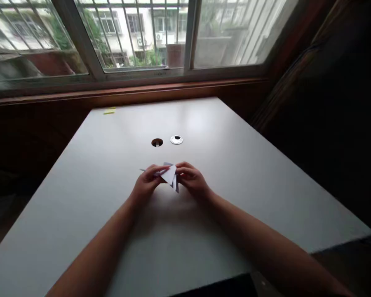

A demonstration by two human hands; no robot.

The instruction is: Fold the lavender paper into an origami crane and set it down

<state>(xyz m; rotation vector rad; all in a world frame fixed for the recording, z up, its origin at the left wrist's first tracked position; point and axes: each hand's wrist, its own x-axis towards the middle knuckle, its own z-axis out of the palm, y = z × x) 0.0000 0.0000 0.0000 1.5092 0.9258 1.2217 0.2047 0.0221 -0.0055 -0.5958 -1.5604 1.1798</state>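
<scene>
Between my two hands is a small piece of folded white paper with several pointed flaps, held just above the white table. My left hand pinches it from the left, and a thin pointed tip sticks out beyond those fingers. From the right, the fingers of my right hand are closed on its edge. Two narrow points hang down at the lower right of the paper. My fingers hide part of the folds, so the full shape cannot be made out.
Beyond my hands, a round hole is cut in the tabletop, beside a white round cap with a dark opening. Yellow strips lie near the far left corner. A barred window rises behind the table.
</scene>
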